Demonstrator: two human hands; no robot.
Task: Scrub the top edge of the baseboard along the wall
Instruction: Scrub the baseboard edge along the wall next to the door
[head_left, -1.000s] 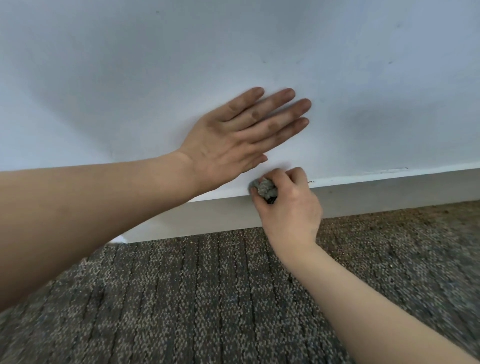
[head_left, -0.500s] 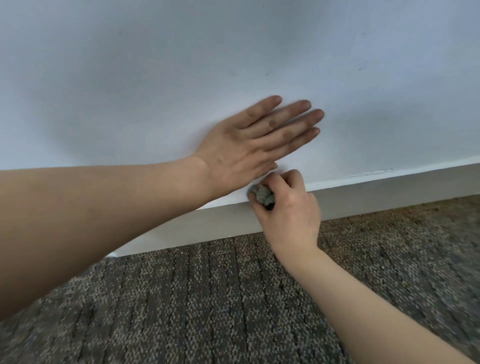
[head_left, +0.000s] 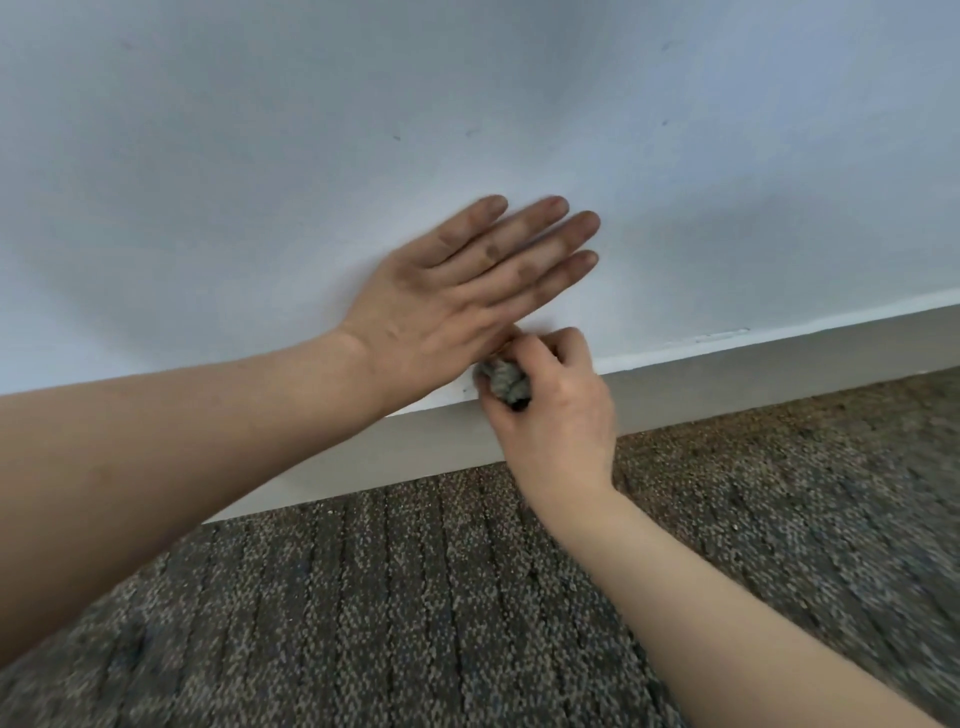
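The right hand (head_left: 553, 410) keeps its grip closed on a grey pad (head_left: 503, 383), pressed to the top edge of the baseboard (head_left: 727, 375) where it meets the wall (head_left: 311, 130). Since the earlier frames the pad has slid slightly right along that edge. The left hand (head_left: 457, 296) stays flat and open on the wall just above the grip, fingers spread. Carpet (head_left: 415, 597) lies below.

carpet (head_left: 467, 613) — we see dark grey-brown speckled pile with darker parallel ribs, covering the floor across the lower frame | wall (head_left: 311, 130) — we note pale, matte paint with a few small dark flecks near the top
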